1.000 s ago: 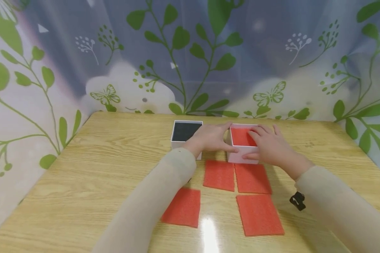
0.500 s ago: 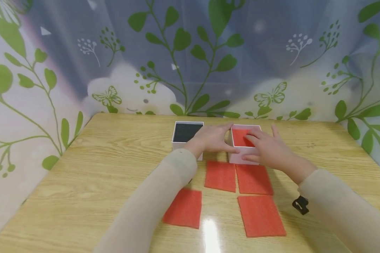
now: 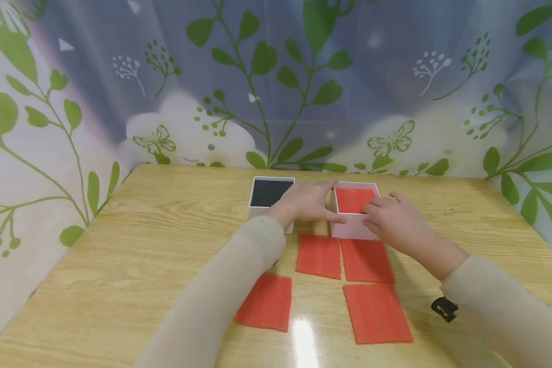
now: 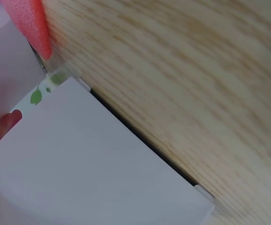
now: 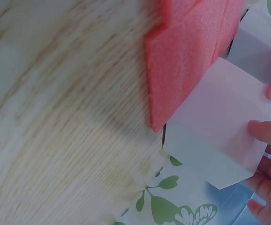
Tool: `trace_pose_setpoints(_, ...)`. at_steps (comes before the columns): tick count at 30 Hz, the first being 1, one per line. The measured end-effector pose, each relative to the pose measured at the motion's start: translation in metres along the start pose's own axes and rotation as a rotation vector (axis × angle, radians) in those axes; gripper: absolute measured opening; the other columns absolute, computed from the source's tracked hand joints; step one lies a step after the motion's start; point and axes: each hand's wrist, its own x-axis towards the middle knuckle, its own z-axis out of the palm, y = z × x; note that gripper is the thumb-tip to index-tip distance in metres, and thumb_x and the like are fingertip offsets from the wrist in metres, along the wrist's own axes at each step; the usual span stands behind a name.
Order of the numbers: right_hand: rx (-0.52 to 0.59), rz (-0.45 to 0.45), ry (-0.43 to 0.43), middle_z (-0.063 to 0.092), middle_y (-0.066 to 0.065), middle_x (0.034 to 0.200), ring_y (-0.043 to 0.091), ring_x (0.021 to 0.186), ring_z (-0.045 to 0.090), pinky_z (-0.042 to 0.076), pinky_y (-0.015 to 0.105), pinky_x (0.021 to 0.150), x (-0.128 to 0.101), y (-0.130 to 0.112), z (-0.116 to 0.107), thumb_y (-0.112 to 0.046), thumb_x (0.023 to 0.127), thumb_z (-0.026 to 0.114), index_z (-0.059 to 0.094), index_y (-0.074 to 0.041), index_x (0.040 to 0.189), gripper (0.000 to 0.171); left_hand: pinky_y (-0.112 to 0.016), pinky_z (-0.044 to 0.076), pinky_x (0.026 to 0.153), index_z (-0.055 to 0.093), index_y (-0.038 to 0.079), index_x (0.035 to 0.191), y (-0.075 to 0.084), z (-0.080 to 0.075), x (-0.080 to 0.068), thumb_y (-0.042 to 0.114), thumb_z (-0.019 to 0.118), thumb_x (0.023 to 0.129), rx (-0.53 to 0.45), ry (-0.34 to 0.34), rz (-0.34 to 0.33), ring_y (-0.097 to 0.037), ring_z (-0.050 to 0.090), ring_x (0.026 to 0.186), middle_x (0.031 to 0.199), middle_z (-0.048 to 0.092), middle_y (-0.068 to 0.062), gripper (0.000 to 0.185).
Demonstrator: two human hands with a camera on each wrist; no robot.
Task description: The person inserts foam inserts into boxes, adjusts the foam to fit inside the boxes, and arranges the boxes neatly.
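Between the two grips stands the white box (image 3: 354, 210) with a red foam sheet (image 3: 353, 199) inside, the left hand (image 3: 308, 201) clasping its left wall and the right hand (image 3: 391, 220) curled around its near-right corner, on the counter (image 3: 119, 255).

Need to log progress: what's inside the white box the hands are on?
A red foam sheet lies inside the white box, filling its opening. Anything beneath that sheet is covered. The right hand hides the box's near right corner.

Long beige sleeves on both arms; small black device (image 3: 443, 308) under right sleeve.
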Motion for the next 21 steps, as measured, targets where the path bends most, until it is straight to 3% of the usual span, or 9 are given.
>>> trace_pose_setpoints(3,0.001,-0.032,0.025,0.062,0.008,0.081,0.027,0.079,0.061,0.039,0.054,0.089,0.0,0.0,0.001,-0.01,0.078,0.074,0.065,-0.003,0.088,0.015,-0.029,0.045,0.08,0.019,0.024,0.15,0.0,0.0,0.0,0.079,0.051,0.069,0.003,-0.005,0.001,-0.01,0.056,0.097,0.138,0.046,0.006,0.103)
trace_pose_setpoints(11,0.035,-0.066,0.08,0.061,0.006,0.076,0.025,0.072,0.061,0.046,0.049,0.074,-0.001,0.0,-0.001,-0.006,0.078,0.073,0.065,-0.003,0.085,0.011,-0.03,0.045,0.084,0.019,0.024,0.15,0.0,-0.002,-0.001,0.08,0.051,0.069,0.012,-0.002,0.009,-0.011,0.054,0.108,0.142,0.042,0.006,0.104)
trace_pose_setpoints(21,0.109,-0.117,0.155,0.064,0.011,0.098,0.029,0.087,0.062,0.049,0.045,0.077,-0.006,-0.018,-0.006,-0.011,0.073,0.078,0.063,0.0,0.106,0.037,-0.031,0.045,0.083,0.019,0.023,0.15,0.001,-0.002,-0.002,0.078,0.051,0.072,0.01,0.0,0.017,-0.012,0.056,0.099,0.137,0.048,0.004,0.101)
